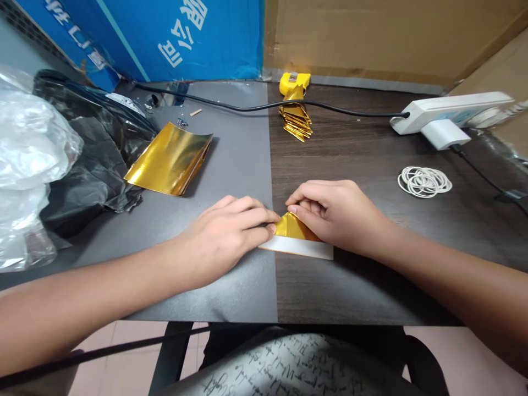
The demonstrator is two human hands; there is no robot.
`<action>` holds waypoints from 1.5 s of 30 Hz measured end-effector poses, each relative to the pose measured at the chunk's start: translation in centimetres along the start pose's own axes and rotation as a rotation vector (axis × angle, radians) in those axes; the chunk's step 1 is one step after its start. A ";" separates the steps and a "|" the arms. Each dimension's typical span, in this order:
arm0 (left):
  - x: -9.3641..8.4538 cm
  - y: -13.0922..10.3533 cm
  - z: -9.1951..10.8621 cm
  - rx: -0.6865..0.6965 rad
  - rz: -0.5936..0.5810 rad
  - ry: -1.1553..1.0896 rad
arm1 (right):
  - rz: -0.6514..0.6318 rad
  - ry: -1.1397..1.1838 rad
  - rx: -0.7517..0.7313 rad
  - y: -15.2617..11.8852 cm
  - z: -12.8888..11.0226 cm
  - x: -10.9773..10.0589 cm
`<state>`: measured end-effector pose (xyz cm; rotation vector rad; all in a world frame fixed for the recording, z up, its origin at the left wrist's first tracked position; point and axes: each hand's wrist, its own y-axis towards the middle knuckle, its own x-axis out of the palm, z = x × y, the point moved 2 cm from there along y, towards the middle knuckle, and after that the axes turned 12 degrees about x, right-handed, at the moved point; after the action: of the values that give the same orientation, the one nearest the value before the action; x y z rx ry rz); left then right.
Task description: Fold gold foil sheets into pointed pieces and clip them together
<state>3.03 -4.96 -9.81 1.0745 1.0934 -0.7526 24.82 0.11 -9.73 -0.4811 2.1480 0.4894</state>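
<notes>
Pale cloth (289,368) w/ black script print sits closest in, just below the edge of the desk (231,297). On top, abt centre, is my folded gold sheet (295,226) — gold peak away from me, white strip (303,247) along the near side, lying across where grey desktop meets dark wood grain. L hand (231,234) lies over its left end, palm down, fingers close together & stretched out, index & thumb tips at the paper; can't tell if they grip or just press. R hand (334,209) is curled, thumb & index drawn together, pinching the gold at the peak. Up & left: stack of gold sheets (169,157), slightly curved, by crumpled black plastic (91,159) & clear plastic (28,143). Straight ahead, folded gold pieces (296,124) overlap in a pile, yellow tool (289,83) just behind — looks like a tape measure. Black cord (239,108) crosses over to the white power strip (478,103), w/ adapter (445,135) plugged in. White loops (424,182) lie beyond my R wrist. Blue box (223,44) & brown cardboard (350,38) stand along the back.
</notes>
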 end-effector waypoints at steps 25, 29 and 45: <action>-0.4 0.1 0.6 0.056 -0.107 0.082 | -0.068 -0.134 -0.248 -1.2 -1.1 -0.2; -0.4 -0.1 0.3 0.004 -0.069 0.059 | -0.098 -0.099 -0.364 -1.5 -1.2 -0.2; -2.0 -0.5 -1.7 -0.046 -0.014 -0.313 | -0.203 -0.186 -0.300 -1.7 -2.1 -0.4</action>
<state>1.41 -3.60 -8.25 0.8761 0.8470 -0.8698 24.50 -2.33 -8.53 -0.7801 1.8325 0.7152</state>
